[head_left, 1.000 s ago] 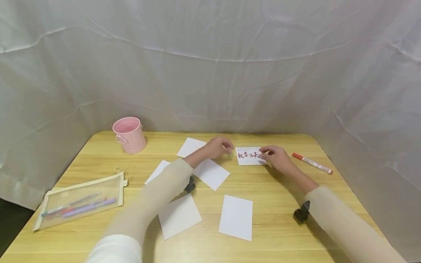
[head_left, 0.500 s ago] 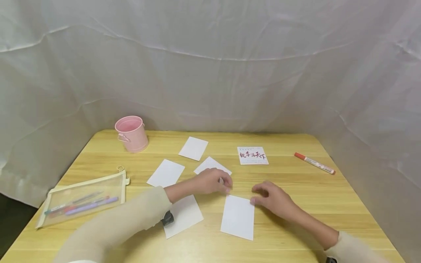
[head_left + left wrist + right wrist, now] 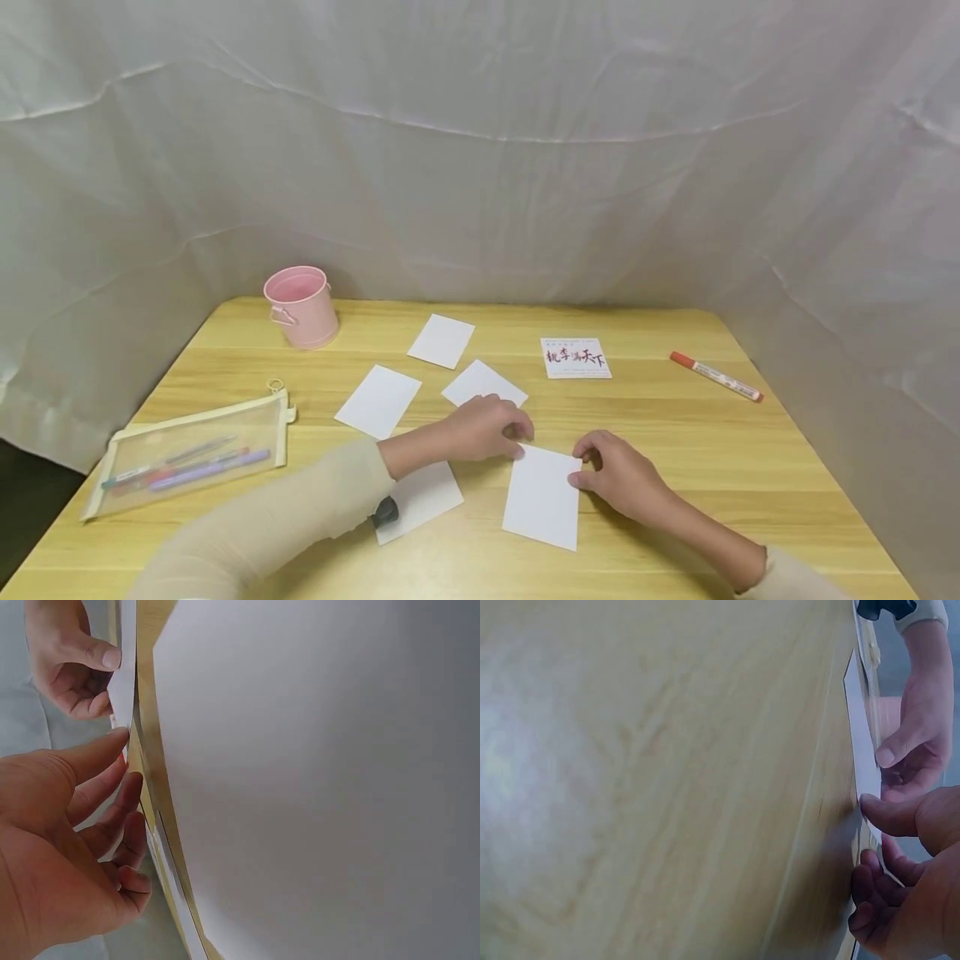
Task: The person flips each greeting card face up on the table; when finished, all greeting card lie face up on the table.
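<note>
A blank white card (image 3: 542, 502) lies at the table's front middle. My left hand (image 3: 483, 427) pinches its far left corner, while my right hand (image 3: 624, 475) pinches the far right corner with thumb on top. In the right wrist view the right thumb (image 3: 889, 816) overlaps the card's edge, and the other fingers curl below it. The left wrist view has the left thumb (image 3: 101, 754) at the card's corner. Beyond the hands, a card with red and dark Chinese characters (image 3: 576, 358) lies flat. Another white card (image 3: 427, 500) is partly under the left forearm.
Several blank cards, including one at the back (image 3: 441, 340) and one at left (image 3: 378, 402), are spread left of centre. A pink bucket (image 3: 302, 310) stands at the back left. A mesh pencil pouch (image 3: 187, 454) holds pens. A red-capped marker (image 3: 716, 376) lies at right.
Both hands have left the printed card and come towards the front to the blank card's far corners. The right fingers have closed in on its corner. The printed card lies uncovered.
</note>
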The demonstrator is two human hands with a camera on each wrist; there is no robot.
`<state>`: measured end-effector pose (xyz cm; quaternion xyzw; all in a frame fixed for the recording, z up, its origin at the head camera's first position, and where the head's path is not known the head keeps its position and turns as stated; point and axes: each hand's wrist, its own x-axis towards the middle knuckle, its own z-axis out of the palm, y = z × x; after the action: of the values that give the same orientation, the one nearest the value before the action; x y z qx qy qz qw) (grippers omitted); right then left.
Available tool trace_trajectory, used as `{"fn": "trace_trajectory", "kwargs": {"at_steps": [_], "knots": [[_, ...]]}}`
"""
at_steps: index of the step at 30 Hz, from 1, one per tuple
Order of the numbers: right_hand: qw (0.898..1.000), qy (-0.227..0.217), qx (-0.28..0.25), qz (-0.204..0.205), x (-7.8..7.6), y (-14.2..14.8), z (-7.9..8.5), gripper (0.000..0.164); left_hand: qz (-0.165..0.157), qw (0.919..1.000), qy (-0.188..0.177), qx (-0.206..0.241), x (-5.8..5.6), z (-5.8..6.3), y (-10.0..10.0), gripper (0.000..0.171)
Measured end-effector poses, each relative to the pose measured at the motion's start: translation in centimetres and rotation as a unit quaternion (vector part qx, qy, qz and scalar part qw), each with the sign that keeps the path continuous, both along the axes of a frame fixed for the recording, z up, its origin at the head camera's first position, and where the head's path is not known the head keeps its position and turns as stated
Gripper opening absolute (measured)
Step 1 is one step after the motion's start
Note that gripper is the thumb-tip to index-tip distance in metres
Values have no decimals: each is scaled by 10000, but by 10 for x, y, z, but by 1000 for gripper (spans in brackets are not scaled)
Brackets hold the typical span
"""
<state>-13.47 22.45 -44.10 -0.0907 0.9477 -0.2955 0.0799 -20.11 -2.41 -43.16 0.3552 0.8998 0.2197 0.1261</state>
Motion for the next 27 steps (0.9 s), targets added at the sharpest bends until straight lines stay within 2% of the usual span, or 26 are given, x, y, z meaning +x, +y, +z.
{"fn": "trace_trajectory", "kwargs": {"at_steps": [3,6,8,11,15,17,22,24,27], "knots": [[9988,-146,-476,-8,0,2,1,29,19,9991,-307,287,0,0,0,15],[9946,-188,-1019,115,-1,4,3,29,114,9923,-884,861,-1,0,-1,9],[9909,-223,-1313,220,-2,5,7,30,258,9838,-1253,1259,-3,1,-4,9],[9847,-322,-1688,291,-4,5,15,32,449,9668,-1732,1826,-7,4,-8,10],[9774,-226,-2035,529,-10,4,28,33,587,9456,-2168,2355,-12,12,-18,13],[9747,-54,-2083,814,-13,3,34,31,633,9390,-2254,2518,-15,16,-23,15],[9658,249,-2037,1584,-21,0,46,26,679,9408,-2073,2596,-21,20,-35,18],[9631,203,-2063,1714,-25,-2,47,25,688,9405,-2057,2617,-22,21,-39,19],[9602,-12,-2226,1687,-29,-6,49,25,734,9365,-2143,2678,-23,22,-42,21]]}}
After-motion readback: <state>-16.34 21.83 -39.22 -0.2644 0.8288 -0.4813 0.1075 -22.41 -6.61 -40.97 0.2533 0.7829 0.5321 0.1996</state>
